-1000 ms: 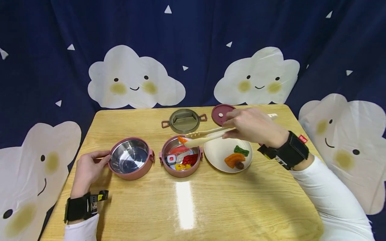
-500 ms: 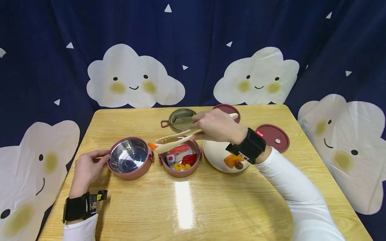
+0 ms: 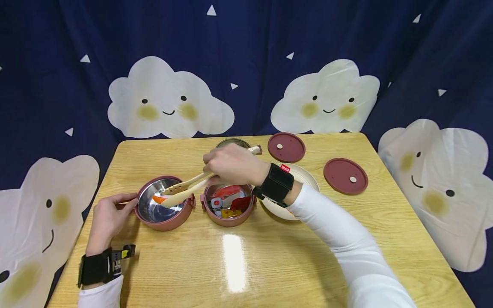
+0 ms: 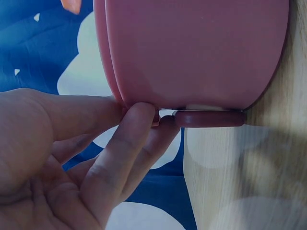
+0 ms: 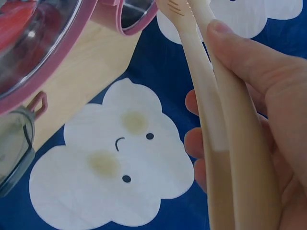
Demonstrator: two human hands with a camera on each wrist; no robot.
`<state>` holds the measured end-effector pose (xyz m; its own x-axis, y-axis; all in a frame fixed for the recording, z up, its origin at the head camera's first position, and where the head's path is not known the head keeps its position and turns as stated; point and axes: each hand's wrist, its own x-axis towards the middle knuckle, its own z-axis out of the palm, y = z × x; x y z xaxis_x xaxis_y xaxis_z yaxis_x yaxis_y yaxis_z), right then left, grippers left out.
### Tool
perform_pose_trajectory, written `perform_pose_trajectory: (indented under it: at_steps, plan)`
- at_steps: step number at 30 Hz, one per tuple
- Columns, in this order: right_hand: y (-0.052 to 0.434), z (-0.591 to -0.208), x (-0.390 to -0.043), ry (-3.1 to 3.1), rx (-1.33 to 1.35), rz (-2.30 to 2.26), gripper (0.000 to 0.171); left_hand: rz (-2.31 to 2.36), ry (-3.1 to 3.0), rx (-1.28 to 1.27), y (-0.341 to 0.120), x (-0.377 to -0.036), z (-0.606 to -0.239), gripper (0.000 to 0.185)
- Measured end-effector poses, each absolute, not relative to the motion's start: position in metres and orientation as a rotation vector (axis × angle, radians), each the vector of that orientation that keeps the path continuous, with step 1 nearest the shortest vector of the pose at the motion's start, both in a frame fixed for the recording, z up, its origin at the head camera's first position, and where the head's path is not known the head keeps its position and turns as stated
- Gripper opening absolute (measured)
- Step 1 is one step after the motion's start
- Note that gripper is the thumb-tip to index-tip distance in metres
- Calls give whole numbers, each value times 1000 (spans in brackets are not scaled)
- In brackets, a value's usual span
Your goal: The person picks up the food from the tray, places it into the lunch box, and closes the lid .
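Pink-walled and steel-lined, the left bowl point(image 3: 164, 204) sits on the wooden tabletop point(image 3: 239, 265) with the left hand point(image 3: 109, 217) at its outer side; the left wrist view shows the fingers point(image 4: 125, 143) curled against the bowl's wall and the small handle tab there. The right hand point(image 3: 231, 164) reaches across from the right and grips a pair of cream tongs point(image 3: 188, 189), squeezed nearly together; the right wrist view shows thumb and fingers wrapped round both arms. The tong tips are over the left bowl's inside and pinch an orange food piece point(image 3: 159, 199), just above or on the steel bottom; which, I cannot tell.

As for writing: a small red tag on the black right wrist strap point(image 3: 275, 184) bears white lettering too small to read, and the left wrist strap point(image 3: 98, 267) has a yellow mark, also unreadable.

Just right of the left bowl, a second pink bowl point(image 3: 229, 205) holds red, yellow and white toy food. A cream plate point(image 3: 308, 182) lies behind the right forearm. Two maroon lids point(image 3: 286, 146) point(image 3: 345, 176) lie flat farther right, and a grey-green lid point(image 3: 231, 143) peeks out behind the right hand. Behind hangs a dark blue curtain point(image 3: 246, 51) printed with smiling clouds.
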<state>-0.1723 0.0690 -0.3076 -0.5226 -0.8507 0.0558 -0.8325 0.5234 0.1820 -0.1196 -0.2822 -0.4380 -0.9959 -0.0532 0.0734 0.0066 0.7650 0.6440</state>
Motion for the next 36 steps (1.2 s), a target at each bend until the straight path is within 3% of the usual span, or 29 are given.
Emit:
perform_pose_trajectory:
  at_steps: [36]
  plan:
    - [-4,-341,-201,-2709,1435,-476,28,-1044,-2843,28,-280,-117,-439,24]
